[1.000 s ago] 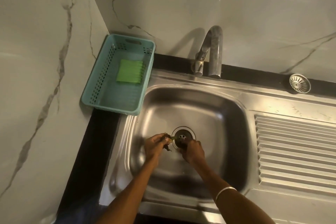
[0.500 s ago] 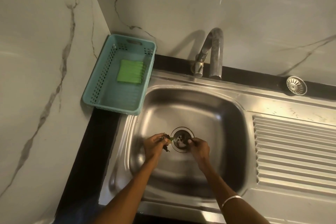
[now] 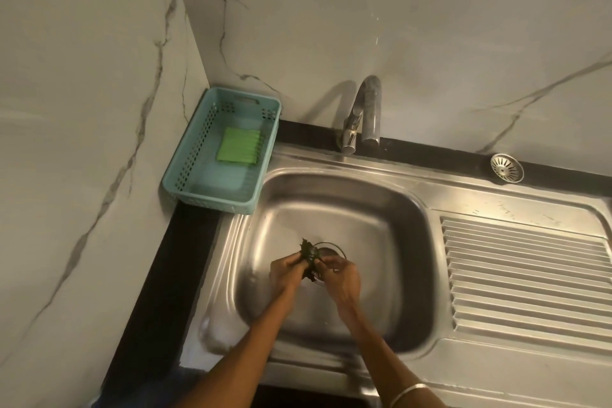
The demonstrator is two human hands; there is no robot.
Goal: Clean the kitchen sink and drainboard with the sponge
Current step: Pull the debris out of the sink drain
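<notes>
1. Head view: both hands meet low in the steel sink (image 3: 374,209), just over the drain opening (image 3: 332,250), most of which they hide; only an arc of its rim shows.
2. The left hand (image 3: 286,273) has its fingers curled round a clump of dark green leafy scraps (image 3: 309,257), which sticks up above the knuckles and hangs a little below them.
3. The right hand (image 3: 341,276) touches the same clump from the other side, its fingers (image 3: 326,263) bent in a narrow pinch at the scraps; motion blur makes it hard to say how firmly it holds.
4. A pale bangle (image 3: 409,392) circles the right wrist, and both forearms are cut off by the lower edge.
5. The sponge (image 3: 237,150), green and ribbed, lies flat in the teal basket (image 3: 205,199), well apart from the hands; the basket stands in the corner on the black table (image 3: 172,275), touching the sink's left rim.
6. The tap (image 3: 364,113) rises behind the basin, spout turned toward it.
7. The ribbed drainboard (image 3: 530,278) runs right and is cut off by the frame edge.
8. A round metal strainer (image 3: 507,167) lies on the black strip behind the drainboard, against the marble wall (image 3: 397,26).
</notes>
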